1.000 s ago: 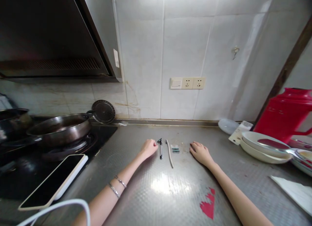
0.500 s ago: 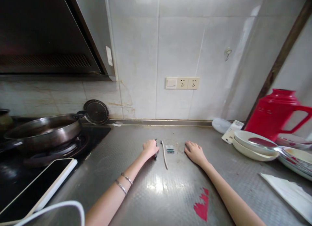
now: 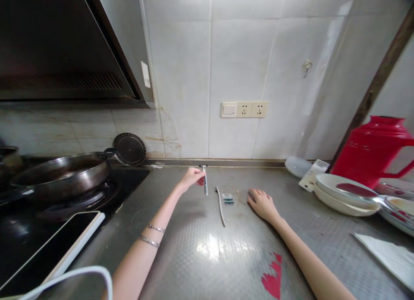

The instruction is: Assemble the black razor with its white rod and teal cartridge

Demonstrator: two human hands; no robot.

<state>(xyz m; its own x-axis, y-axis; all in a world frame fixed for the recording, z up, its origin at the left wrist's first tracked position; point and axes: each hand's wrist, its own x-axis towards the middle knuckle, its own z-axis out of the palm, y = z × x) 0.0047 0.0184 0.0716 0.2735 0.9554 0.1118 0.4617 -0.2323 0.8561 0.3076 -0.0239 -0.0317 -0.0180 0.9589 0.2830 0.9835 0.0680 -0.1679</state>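
My left hand (image 3: 190, 178) is raised above the steel counter (image 3: 207, 248), its fingers pinched on a small dark razor (image 3: 205, 182) that hangs head up. A thin white stick-like handle (image 3: 220, 200) lies on the counter just right of it. Beside that lies a small packet of green-tipped blade cartridges (image 3: 228, 198). My right hand (image 3: 261, 203) rests palm down on the counter to the right of the packet, fingers loosely spread, holding nothing.
A frying pan (image 3: 61, 175) sits on the gas hob at left, with a phone (image 3: 48, 248) and white cable (image 3: 71, 278) in front. Stacked white plates (image 3: 343, 192) and a red jug (image 3: 371, 149) stand at right. A wall socket (image 3: 244, 109) is behind.
My left hand closed on the razor and lifted it off the counter toward the wall. My right hand stayed flat.
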